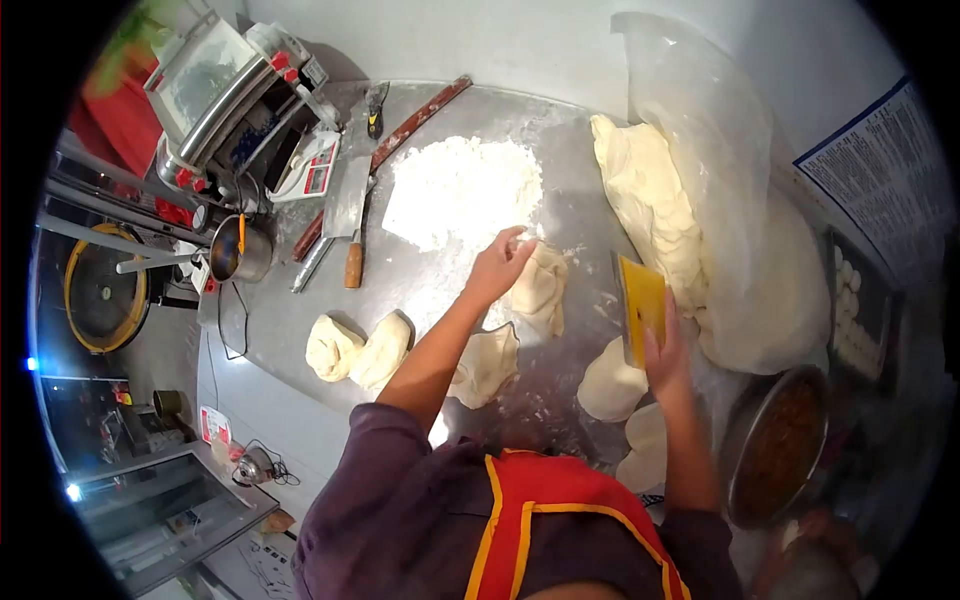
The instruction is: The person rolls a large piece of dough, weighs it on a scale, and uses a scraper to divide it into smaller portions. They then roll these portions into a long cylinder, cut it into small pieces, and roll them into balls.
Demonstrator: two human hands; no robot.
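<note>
My left hand is at the upper left edge of a lump of dough, its fingers loosely curved and slightly apart. Whether the fingertips press into the dough is hard to see. My right hand grips a yellow dough scraper, held upright with its blade edge to the left. Below the left forearm lies another piece of dough, and two joined lumps sit farther left. Rounded dough pieces rest beneath the right hand. A big mass of dough lies under clear plastic sheeting.
A heap of flour covers the steel table's back middle. To its left lie a cleaver, a long red-brown bar and a digital scale. A bowl of brown filling stands at right, near another person's hand.
</note>
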